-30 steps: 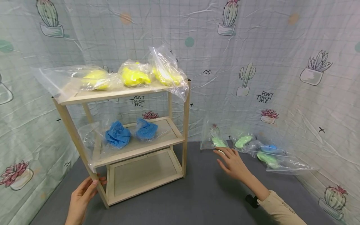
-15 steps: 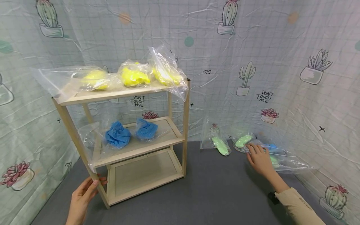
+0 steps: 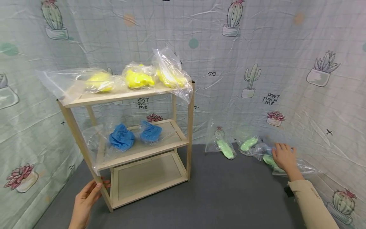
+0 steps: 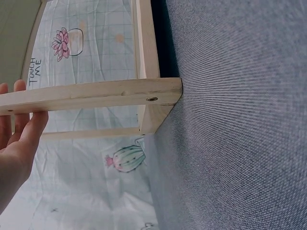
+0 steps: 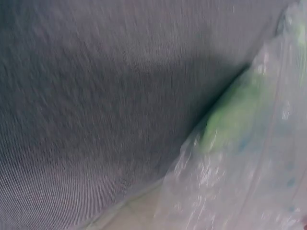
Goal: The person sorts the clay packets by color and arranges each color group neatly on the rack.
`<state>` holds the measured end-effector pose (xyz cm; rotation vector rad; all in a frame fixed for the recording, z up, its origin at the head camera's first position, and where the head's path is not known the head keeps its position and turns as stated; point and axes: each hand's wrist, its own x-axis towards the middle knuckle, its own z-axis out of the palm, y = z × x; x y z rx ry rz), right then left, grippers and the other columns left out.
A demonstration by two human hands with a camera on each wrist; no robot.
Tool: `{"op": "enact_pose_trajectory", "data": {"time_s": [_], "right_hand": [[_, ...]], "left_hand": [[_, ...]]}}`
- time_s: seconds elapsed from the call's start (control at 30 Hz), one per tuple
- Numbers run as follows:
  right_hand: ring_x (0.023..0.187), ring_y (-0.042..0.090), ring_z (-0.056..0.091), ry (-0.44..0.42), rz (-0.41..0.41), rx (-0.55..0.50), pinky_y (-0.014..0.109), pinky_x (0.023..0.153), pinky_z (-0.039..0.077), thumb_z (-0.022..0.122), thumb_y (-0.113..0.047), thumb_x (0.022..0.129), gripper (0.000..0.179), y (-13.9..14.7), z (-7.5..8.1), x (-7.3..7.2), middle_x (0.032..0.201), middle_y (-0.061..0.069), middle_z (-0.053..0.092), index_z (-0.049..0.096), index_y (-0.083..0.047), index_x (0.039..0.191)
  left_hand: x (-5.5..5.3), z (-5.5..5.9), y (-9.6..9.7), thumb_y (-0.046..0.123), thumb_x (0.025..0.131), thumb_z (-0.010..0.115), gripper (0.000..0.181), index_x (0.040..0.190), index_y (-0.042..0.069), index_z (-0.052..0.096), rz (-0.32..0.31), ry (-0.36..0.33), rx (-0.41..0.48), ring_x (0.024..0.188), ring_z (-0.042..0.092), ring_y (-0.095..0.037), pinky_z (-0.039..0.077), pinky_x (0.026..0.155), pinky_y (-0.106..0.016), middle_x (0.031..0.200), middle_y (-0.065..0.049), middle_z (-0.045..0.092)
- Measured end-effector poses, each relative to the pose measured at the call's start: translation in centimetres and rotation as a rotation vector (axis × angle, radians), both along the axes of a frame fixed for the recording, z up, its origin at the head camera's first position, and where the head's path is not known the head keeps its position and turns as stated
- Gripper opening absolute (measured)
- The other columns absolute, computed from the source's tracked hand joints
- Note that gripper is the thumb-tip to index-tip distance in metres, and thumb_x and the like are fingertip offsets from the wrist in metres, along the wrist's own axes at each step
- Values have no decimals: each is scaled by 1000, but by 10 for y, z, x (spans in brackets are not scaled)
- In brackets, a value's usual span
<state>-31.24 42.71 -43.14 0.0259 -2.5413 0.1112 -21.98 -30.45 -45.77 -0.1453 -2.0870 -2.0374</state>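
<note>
My left hand (image 3: 85, 197) holds the front left post of a light wooden three-tier shelf (image 3: 151, 175), thumb on one side and fingers on the other. The left wrist view shows this post (image 4: 96, 96) between thumb and fingers. At the far right, my right hand (image 3: 286, 157) reaches over a clear plastic bag (image 3: 310, 167) with a pale green item (image 3: 273, 163) inside. A blue item (image 3: 268, 151) beside it is partly hidden by the hand. The right wrist view is blurred, showing clear plastic over a green item (image 5: 235, 110); no fingers show there.
Bagged yellow items (image 3: 139, 78) line the top tier, and two bagged blue items (image 3: 121, 136) lie on the middle one. Two more bagged green items (image 3: 226, 149) rest on the dark grey cloth (image 3: 217, 190) near the back curtain (image 3: 211, 105). Curtains also flank both sides.
My right hand has moved rightward from the leftmost green bag, past the second, to the rightmost bags. My left hand stays at the shelf post.
</note>
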Motion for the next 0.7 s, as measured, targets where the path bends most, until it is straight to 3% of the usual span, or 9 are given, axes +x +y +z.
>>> {"op": "enact_pose_trajectory", "data": {"time_s": [0.07,0.2,0.37,0.53,0.7], "right_hand": [[102,45,41,-93,-29,-5,60,79,26,37,-25,95,39,7,4,0,113,29,49,47,5,117],[102,50,42,-210,-69,-19,62,77,28,30,-39,96,52,13,10,-3,117,31,48,45,4,121],[106,53,37,-320,-107,-38,67,80,24,23,-46,95,59,16,10,-9,121,33,43,40,3,125],[110,55,31,-421,-93,22,72,83,18,38,-44,90,62,15,2,-12,124,35,35,35,5,128],[113,52,30,-433,-67,82,74,86,16,48,-42,85,67,11,-6,-12,127,35,33,36,7,129]], "left_hand": [[-7,-11,-7,23,94,45,39,131,9,43,0,-29,-18,94,63,-5,46,71,-15,107,11,65],[-18,-30,-19,21,95,45,41,133,8,41,-15,-6,17,96,63,-8,48,72,-16,111,6,64],[-13,-21,-14,16,95,45,38,131,6,42,-33,40,38,94,64,-10,49,72,-17,110,4,65],[-5,-6,-5,16,94,45,36,129,5,45,-25,41,28,92,64,-7,48,71,-16,106,7,66],[5,10,5,17,94,46,37,128,2,45,-12,33,20,90,65,-6,48,71,-15,103,9,67]]}}
